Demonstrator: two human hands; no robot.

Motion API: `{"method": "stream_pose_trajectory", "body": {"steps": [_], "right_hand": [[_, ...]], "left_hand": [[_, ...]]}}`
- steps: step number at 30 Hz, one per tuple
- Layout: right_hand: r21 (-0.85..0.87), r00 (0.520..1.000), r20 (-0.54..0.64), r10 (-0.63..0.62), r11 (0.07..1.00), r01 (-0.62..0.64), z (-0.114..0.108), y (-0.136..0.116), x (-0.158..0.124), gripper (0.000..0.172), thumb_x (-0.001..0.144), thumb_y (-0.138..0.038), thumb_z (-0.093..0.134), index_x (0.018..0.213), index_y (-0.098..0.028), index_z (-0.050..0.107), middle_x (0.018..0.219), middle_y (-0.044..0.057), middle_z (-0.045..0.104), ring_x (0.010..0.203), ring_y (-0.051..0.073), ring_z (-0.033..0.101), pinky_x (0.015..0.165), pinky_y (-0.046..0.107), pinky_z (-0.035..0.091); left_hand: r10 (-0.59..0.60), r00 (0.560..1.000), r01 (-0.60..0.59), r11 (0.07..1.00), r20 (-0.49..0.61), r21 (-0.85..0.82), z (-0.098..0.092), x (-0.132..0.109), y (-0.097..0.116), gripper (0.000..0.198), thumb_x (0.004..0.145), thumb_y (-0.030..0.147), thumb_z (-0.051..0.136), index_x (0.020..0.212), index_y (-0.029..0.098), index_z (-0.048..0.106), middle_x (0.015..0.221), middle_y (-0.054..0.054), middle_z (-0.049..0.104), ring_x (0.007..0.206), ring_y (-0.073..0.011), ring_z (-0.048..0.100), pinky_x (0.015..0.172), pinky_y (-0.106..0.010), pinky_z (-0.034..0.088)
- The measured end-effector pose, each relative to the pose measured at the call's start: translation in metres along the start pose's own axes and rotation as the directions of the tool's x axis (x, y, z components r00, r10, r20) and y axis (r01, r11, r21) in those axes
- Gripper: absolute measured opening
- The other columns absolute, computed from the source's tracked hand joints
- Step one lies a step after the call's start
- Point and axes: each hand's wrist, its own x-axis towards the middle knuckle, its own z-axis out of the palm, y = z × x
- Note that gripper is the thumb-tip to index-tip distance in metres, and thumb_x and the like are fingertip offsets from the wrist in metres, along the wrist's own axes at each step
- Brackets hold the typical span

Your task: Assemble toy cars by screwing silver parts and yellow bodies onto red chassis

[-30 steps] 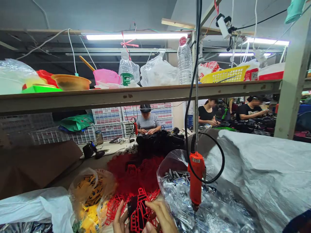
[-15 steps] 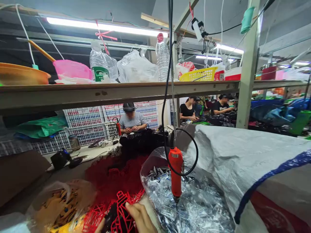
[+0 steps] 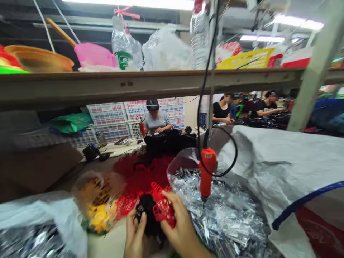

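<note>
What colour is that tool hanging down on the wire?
The hanging screwdriver has an orange-red body with a black cable, clearest in the head view.

Two bare hands, left hand [image 3: 135, 234] and right hand [image 3: 179, 229]; no gloves, no rings, no sleeves in view; wrists uncovered, slightly blurred.

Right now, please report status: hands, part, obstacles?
Left hand and right hand both grip black part with red frame. Orange screwdriver hangs close right.

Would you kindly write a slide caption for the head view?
Two hands hold a black part and red plastic frame beneath a hanging orange screwdriver.
</note>
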Motion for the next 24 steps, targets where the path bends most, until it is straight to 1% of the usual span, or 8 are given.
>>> {"method": "stream_pose_trajectory", "body": {"steps": [3, 7, 12, 14, 16, 18, 21, 24], "right_hand": [[0.049, 0.998, 0.046, 0.037, 0.998, -0.039, -0.009, -0.009, 0.003, 0.063, 0.082, -0.013, 0.056, 0.144, -0.027, 0.051, 0.136, 0.008, 0.061, 0.130, 0.024, 0.058, 0.113, 0.039, 0.047], [0.018, 0.988, 0.140, 0.061, 0.998, -0.064, -0.011, -0.010, 0.004, 0.061, 0.086, -0.020, 0.066, 0.144, -0.028, 0.050, 0.135, 0.009, 0.059, 0.129, 0.026, 0.057, 0.112, 0.042, 0.047], [-0.023, 0.967, 0.249, 0.046, 0.999, -0.041, -0.008, -0.002, 0.001, 0.075, 0.079, -0.039, 0.085, 0.146, -0.029, 0.053, 0.131, 0.010, 0.059, 0.123, 0.029, 0.060, 0.108, 0.042, 0.050], [-0.019, 0.966, 0.257, 0.043, 0.999, -0.039, -0.008, -0.002, 0.000, 0.069, 0.085, -0.044, 0.079, 0.147, -0.029, 0.052, 0.131, 0.010, 0.060, 0.123, 0.028, 0.061, 0.108, 0.041, 0.050], [-0.007, 0.967, 0.251, 0.031, 1.000, -0.030, -0.008, -0.005, 0.000, 0.057, 0.094, -0.043, 0.069, 0.147, -0.029, 0.053, 0.132, 0.010, 0.061, 0.124, 0.027, 0.061, 0.108, 0.041, 0.050], [0.010, 0.973, 0.229, 0.012, 1.000, -0.015, -0.009, -0.008, 0.000, 0.051, 0.097, -0.041, 0.063, 0.145, -0.028, 0.054, 0.131, 0.010, 0.063, 0.124, 0.026, 0.061, 0.109, 0.042, 0.049], [0.041, 0.993, 0.118, 0.012, 0.999, -0.017, -0.010, -0.009, 0.000, 0.050, 0.097, -0.041, 0.062, 0.144, -0.025, 0.053, 0.136, 0.011, 0.063, 0.129, 0.028, 0.059, 0.113, 0.044, 0.047], [0.105, 0.988, -0.031, 0.149, 0.984, -0.145, -0.009, 0.000, 0.001, 0.056, 0.097, -0.046, 0.061, 0.147, -0.023, 0.049, 0.141, 0.013, 0.061, 0.127, 0.027, 0.060, 0.110, 0.043, 0.050]], "left_hand": [[-0.007, 0.998, 0.008, 1.000, 0.062, -0.026, 0.007, -0.010, 0.012, 0.057, 0.067, 0.056, 0.089, 0.105, 0.025, 0.060, 0.107, -0.002, 0.072, 0.107, -0.0237, 0.068, 0.097, -0.037, 0.054], [-0.031, 0.994, 0.036, 0.998, 0.106, -0.046, 0.007, -0.013, 0.020, 0.054, 0.068, 0.053, 0.090, 0.104, 0.024, 0.061, 0.112, -0.005, 0.072, 0.116, -0.0256, 0.066, 0.105, -0.040, 0.051], [-0.053, 0.996, 0.061, 0.990, 0.068, -0.130, 0.008, -0.011, 0.024, 0.058, 0.062, 0.047, 0.094, 0.104, 0.025, 0.061, 0.108, -0.004, 0.072, 0.114, -0.0266, 0.067, 0.102, -0.041, 0.053], [-0.071, 0.997, 0.078, 0.982, 0.042, -0.173, 0.009, -0.011, 0.026, 0.059, 0.060, 0.043, 0.096, 0.104, 0.026, 0.062, 0.111, -0.003, 0.072, 0.113, -0.0252, 0.067, 0.099, -0.039, 0.054], [-0.079, 0.996, 0.085, 0.974, 0.037, -0.210, 0.008, -0.010, 0.027, 0.055, 0.061, 0.039, 0.094, 0.104, 0.026, 0.063, 0.113, -0.002, 0.073, 0.111, -0.0233, 0.068, 0.098, -0.037, 0.055], [-0.076, 0.996, 0.084, 0.966, 0.044, -0.244, 0.007, -0.009, 0.027, 0.047, 0.066, 0.035, 0.090, 0.104, 0.026, 0.064, 0.114, -0.002, 0.073, 0.110, -0.0220, 0.068, 0.099, -0.037, 0.055], [-0.069, 0.997, 0.073, 0.952, 0.023, -0.297, 0.005, -0.007, 0.025, 0.038, 0.071, 0.027, 0.082, 0.105, 0.026, 0.066, 0.112, -0.002, 0.075, 0.105, -0.0212, 0.070, 0.100, -0.038, 0.055], [-0.030, 1.000, 0.025, 0.945, -0.009, -0.327, 0.006, -0.004, 0.024, 0.033, 0.071, 0.028, 0.078, 0.101, 0.023, 0.066, 0.104, -0.004, 0.075, 0.097, -0.0220, 0.072, 0.095, -0.038, 0.057]]}}
